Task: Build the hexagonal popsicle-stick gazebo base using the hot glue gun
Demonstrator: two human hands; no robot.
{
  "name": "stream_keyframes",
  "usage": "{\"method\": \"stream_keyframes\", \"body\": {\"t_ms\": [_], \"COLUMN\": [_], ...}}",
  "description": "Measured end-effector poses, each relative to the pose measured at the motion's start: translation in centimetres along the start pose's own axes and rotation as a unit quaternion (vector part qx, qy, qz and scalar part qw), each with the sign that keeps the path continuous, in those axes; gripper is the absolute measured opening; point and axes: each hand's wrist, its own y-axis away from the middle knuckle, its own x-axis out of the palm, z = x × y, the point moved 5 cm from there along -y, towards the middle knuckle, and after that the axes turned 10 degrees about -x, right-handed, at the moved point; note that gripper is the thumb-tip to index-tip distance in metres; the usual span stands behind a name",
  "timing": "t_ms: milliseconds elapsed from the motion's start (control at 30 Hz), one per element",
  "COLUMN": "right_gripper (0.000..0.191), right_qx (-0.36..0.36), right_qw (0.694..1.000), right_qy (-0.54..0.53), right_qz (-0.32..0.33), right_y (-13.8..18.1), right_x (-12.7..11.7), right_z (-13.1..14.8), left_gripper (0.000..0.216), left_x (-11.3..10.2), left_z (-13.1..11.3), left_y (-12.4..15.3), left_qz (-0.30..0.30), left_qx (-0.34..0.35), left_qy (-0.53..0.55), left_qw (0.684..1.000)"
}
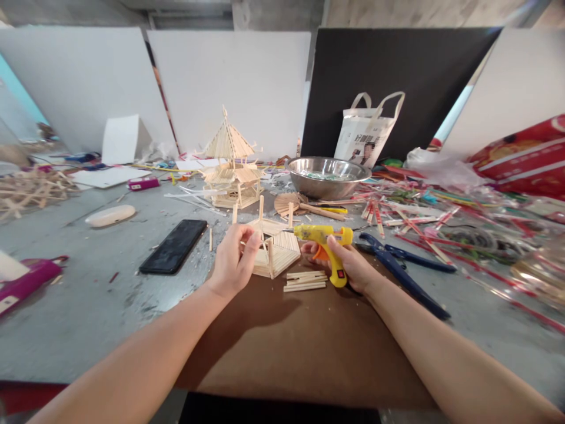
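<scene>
My left hand [235, 259] pinches the left side of a small wooden stick structure [274, 247] that stands on a brown board [304, 347]. A yellow glue gun [324, 242] with an orange trigger is gripped in my right hand [348, 265], its nozzle pointing left at the top of the structure. A short pile of loose sticks [305, 281] lies on the board between both hands.
A finished stick pavilion [230, 165] stands behind. A black phone [173, 245] lies to the left, blue pliers [404, 268] to the right. A steel bowl [327, 175], a white bag [367, 131] and scattered red-wrapped chopsticks [424, 227] fill the right side. A pink object [26, 281] is far left.
</scene>
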Motion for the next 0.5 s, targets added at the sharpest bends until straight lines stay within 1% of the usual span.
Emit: {"method": "stream_keyframes", "body": {"t_ms": [33, 67, 100, 133, 167, 200, 233, 267, 300, 367, 400, 500], "right_gripper": [0.032, 0.032, 0.031, 0.031, 0.032, 0.033, 0.035, 0.037, 0.039, 0.043, 0.044, 0.044], "right_qx": [-0.004, -0.007, -0.009, -0.009, -0.006, -0.001, 0.006, 0.014, 0.023, 0.042, 0.052, 0.072], "right_qw": [1.0, 1.0, 1.0, 1.0, 1.0, 0.999, 0.998, 0.997, 0.996, 0.993, 0.992, 0.99], "right_qy": [0.002, 0.001, -0.002, -0.009, -0.02, -0.035, -0.053, -0.071, -0.087, -0.108, -0.113, -0.12], "right_qz": [-0.001, -0.005, -0.01, -0.016, -0.021, -0.023, -0.022, -0.017, -0.011, -0.001, 0.004, 0.019], "right_y": [0.0, 0.0, -0.1, -0.2, -0.2, -0.3, -0.5, -0.5, -0.6, -0.7, -0.7, -0.6], "right_x": [0.0, 0.0, 0.0, 0.0, -0.1, -0.1, -0.1, -0.1, 0.0, 0.1, 0.1, 0.4], "right_z": [0.1, 0.2, 0.2, 0.2, 0.2, 0.2, 0.2, 0.1, 0.1, -0.1, -0.2, -0.5], "left_gripper": [0.019, 0.022, 0.028, 0.032, 0.034, 0.035, 0.035, 0.032, 0.029, 0.024, 0.024, 0.028], "left_x": [-0.6, -0.9, -0.7, -0.2, 0.7, 1.7, 2.5, 3.2, 3.7, 4.3, 4.4, 4.6], "left_z": [-0.7, -1.4, -2.0, -2.6, -3.0, -3.1, -3.2, -3.2, -3.3, -3.5, -3.5, -3.5], "left_y": [0.1, 0.2, 0.4, 0.6, 1.1, 1.8, 2.4, 3.1, 3.6, 4.2, 4.3, 4.3], "left_qz": [-0.026, -0.023, 0.019, 0.093, 0.188, 0.281, 0.351, 0.401, 0.434, 0.462, 0.466, 0.448], "left_qx": [0.028, 0.061, 0.091, 0.119, 0.141, 0.151, 0.163, 0.172, 0.181, 0.194, 0.196, 0.194], "left_qy": [-0.012, -0.017, -0.016, -0.025, -0.049, -0.084, -0.118, -0.144, -0.158, -0.167, -0.17, -0.217], "left_qw": [0.999, 0.998, 0.996, 0.988, 0.971, 0.944, 0.914, 0.888, 0.868, 0.849, 0.846, 0.845]}}
